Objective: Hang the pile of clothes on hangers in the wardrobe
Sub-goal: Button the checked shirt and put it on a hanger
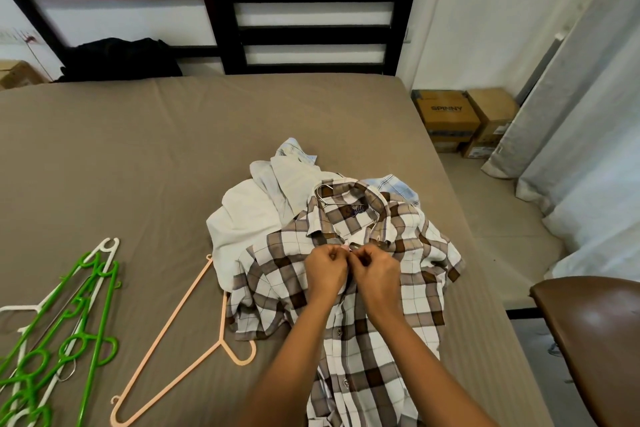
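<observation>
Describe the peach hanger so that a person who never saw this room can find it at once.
Start at the brown bed. Just left of the plaid shirt lies one hanger, a corner tucked under the clothes. It alone is peach; the hangers further left are green and white.

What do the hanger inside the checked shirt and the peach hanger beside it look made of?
Hanger in the checked shirt: probably metal wire; its thin grey hook at the collar has a dull shine. Peach hanger: probably moulded plastic, with thicker bars, even colour and a matte surface.
</observation>
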Motion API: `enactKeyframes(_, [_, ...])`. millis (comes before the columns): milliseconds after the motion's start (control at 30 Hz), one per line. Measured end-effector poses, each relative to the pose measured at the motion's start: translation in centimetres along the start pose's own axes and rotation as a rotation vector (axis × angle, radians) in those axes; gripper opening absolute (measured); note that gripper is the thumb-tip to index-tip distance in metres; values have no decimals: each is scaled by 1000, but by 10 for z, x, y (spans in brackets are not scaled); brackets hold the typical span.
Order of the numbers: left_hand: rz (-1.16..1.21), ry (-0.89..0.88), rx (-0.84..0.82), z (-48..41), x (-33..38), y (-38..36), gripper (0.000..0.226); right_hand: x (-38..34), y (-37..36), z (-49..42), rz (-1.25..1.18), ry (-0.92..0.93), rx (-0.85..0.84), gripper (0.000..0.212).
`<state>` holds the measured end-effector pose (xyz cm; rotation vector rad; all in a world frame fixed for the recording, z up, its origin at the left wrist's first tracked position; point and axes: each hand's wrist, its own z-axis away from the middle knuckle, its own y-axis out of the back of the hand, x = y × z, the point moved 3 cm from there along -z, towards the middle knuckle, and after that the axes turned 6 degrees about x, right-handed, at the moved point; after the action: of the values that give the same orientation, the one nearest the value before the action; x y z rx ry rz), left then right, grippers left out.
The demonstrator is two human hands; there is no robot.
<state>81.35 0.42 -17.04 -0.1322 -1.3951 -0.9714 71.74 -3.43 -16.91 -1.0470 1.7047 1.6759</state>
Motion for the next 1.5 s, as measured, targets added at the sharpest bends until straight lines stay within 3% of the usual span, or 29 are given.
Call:
enactKeyframes(133, [95, 58, 14, 0, -5, -2, 23, -3, 0, 1, 46, 6, 91, 13])
enactKeyframes(267, [72, 56, 16, -3, -11, -1, 28, -1, 2, 0, -91, 0, 129, 11])
enactKeyframes(500, [9, -63, 2, -6, -8, -1, 16, 4, 7, -10, -174, -58, -51, 4])
enactKeyframes(733, [-85, -198, -10, -3, 4, -7, 19, 1, 8, -9, -84, 29, -64, 8])
enactKeyframes(833, [-40, -214, -20, -2, 2, -8, 19, 4, 9, -13, -271, -135, -65, 6])
enactKeyframes(933, [41, -163, -124, -7, -1, -6, 17, 8, 7, -19, -660, -528, -235, 6])
enactKeyframes(1000, [7, -162, -224, -13, -4, -6, 15, 12, 8, -23, -720, -759, -388, 8])
enactKeyframes(1033, [-86, -159, -239, -16, -7, -5, 16, 15, 10, -27, -569, -729, -441, 9])
enactKeyframes(1067, [-195, -146, -218, -20, -12, -3, 18, 18, 13, -34, -325, -583, -424, 11])
enactKeyframes(1133, [-299, -124, -79, -27, -19, 6, 17, 13, 21, -55, 75, -174, -151, 13])
enactKeyframes(1200, [-185, -135, 69, -28, -18, 16, 10, -6, 17, -76, 164, 135, -30, 14])
enactKeyframes(1333, [-190, -286, 294, -36, -8, 28, 15, -13, -29, -115, 530, 438, -333, 33])
enactKeyframes(1400, [-242, -336, 371, -43, -4, 36, 24, -12, -43, -123, 732, 522, -382, 38])
enactKeyframes(1500, [-399, -362, 259, -63, -11, 42, 35, -16, -52, -130, 845, 610, -353, 37])
